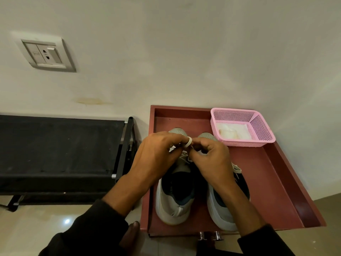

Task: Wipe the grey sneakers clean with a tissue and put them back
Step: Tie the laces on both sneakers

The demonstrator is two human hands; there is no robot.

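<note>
Head view, single frame. Grey sneakers stood side by side, toes toward 12 o'clock, inside a reddish-brown tray (287,174) on the floor: left sneaker (172,200) and right sneaker (220,213), heels toward the viewer. At about 1 o'clock from the shoes, in the tray's far corner, sat a pink basket (258,126) holding white tissue (234,131). The tissue was not in either hand.

Left hand (156,156) hovered over the left sneaker's lace area, fingers curled and pinching a white lace (185,156); a pale ring showed on one finger. Right hand (212,159) met it from 3 o'clock, fingers likewise curled, pinching the lace near the same spot. A loose lace loop (237,169) trailed off the right shoe at 3 o'clock of that hand. Which strand each hand held could not be resolved.

Judgement: the step was lace handling on the left shoe, either tidying or tying; wiping state not determinable from the uppers. To do it well: keep both pinches close to the knot, draw evenly outward toward 9 and 3 o'clock, hold the shoe steady against the tray floor.

Surroundings: black bench (59,150) at 9 o'clock; wall socket (46,54) at 10 o'clock.
</note>
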